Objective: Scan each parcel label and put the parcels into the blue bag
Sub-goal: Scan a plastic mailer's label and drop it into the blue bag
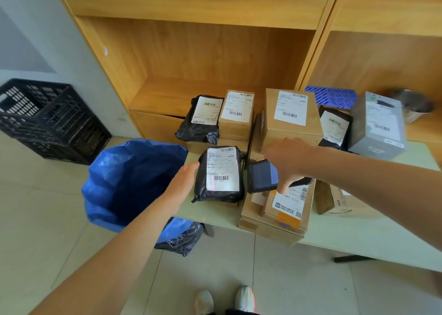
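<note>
One black parcel [218, 174] tilts label-up in the left hand [183, 183], apparently cupped beneath, so the right hand's [287, 161] gripped scanner [263, 176] reads it beside the bag [134, 183].

Your easiest way through is on the left: the blue bag [134, 180] gapes open right beside the table [358, 238] edge, nothing over its mouth. Straight ahead you're walled in by upright parcels, a black mailer [203, 119] touching a small brown box [235, 115], then a big brown box [290, 117] (tiny gap between those two). Flat cartons [272, 221] eat the near edge. The black crates [47, 121] block the floor far left. The shelf cubby [191, 59] above is open.
</note>
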